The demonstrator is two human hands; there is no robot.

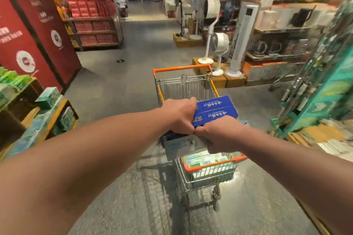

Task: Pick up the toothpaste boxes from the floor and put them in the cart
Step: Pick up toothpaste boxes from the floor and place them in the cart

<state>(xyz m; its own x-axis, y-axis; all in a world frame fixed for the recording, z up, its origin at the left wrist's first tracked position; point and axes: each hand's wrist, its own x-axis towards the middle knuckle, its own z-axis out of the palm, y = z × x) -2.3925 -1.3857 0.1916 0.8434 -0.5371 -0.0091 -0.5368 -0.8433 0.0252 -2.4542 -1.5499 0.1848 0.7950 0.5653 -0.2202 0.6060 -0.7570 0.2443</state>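
Head view: left hand (181, 115) and right hand (223, 133) grip Chinese-lettered blue toothpaste boxes (215, 109) over the cart (183, 87).

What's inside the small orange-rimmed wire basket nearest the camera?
The basket holds pale green-and-white boxes, also visible through its wires. The right hand, gripping the blue boxes, covers its far end, so the full count is hidden.
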